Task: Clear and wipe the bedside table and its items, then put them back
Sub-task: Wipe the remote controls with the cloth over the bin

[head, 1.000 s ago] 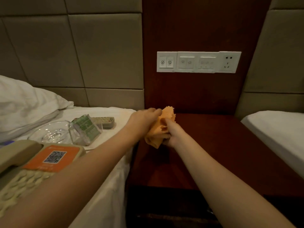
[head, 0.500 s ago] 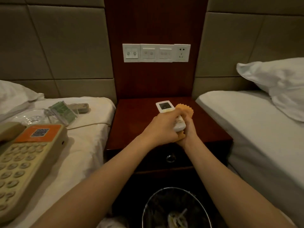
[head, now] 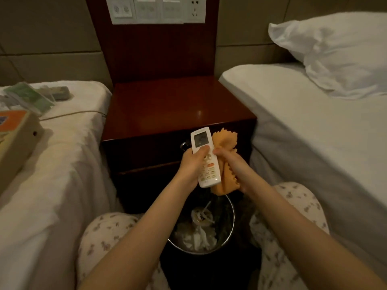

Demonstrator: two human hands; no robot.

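Remote (head: pixel 210 171) gripped in left hand (head: pixel 191 164), cloth (head: pixel 225 141) clutched in right hand (head: pixel 232 162), telephone (head: pixel 14 141) cut off

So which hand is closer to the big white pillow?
Right. The right hand, gripping the orange cloth, is below and left of the pillow; the left hand, gripping the remote, sits farther left.

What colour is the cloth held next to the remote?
Orange. The cloth shows best in the head view, gripped by the right hand.
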